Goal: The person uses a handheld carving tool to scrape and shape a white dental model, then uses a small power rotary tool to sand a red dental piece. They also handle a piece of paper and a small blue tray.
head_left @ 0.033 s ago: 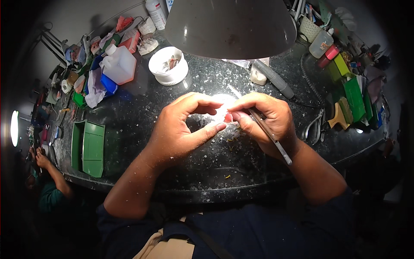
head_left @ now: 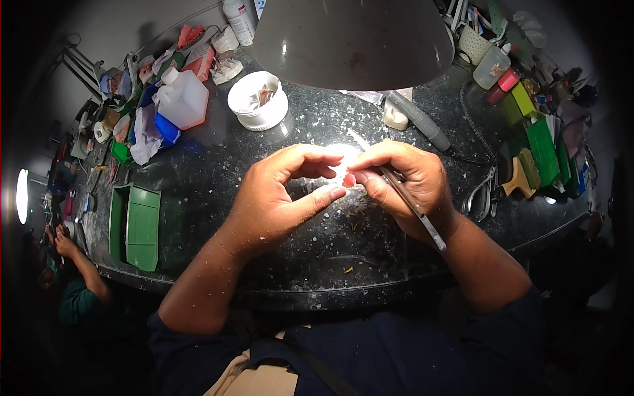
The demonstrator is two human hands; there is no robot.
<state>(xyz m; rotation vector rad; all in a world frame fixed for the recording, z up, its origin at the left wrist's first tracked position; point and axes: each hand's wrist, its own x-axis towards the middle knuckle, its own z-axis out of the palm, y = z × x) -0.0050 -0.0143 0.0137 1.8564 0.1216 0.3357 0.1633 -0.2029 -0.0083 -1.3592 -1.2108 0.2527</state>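
A small pink-and-whitish piece (head_left: 349, 179) is held at the fingertips between my two hands under strong light; glare hides its exact shape. Curled around its left side is my left hand (head_left: 274, 191), thumb below and fingers above. My right hand (head_left: 416, 181) pinches the piece's right side with thumb and index finger. That same hand also carries a slim carving tool (head_left: 426, 222) with a pale, thin tip, slanting across the palm, its dark handle end toward me. Pale crumbs and a few yellow shavings (head_left: 349, 269) lie on the dark bench below.
A grey lamp shade (head_left: 353, 46) hangs over the far side. Beyond my hands are a white round pot (head_left: 259, 109) and a grey handpiece (head_left: 419, 121) with a coiled cord. A green tray (head_left: 142, 228) sits left; pliers (head_left: 481, 196) lie right. Another person's arm (head_left: 82, 261) shows far left.
My left fingers and the pink piece have shifted very slightly. My right hand keeps nearly the same pose with the tool.
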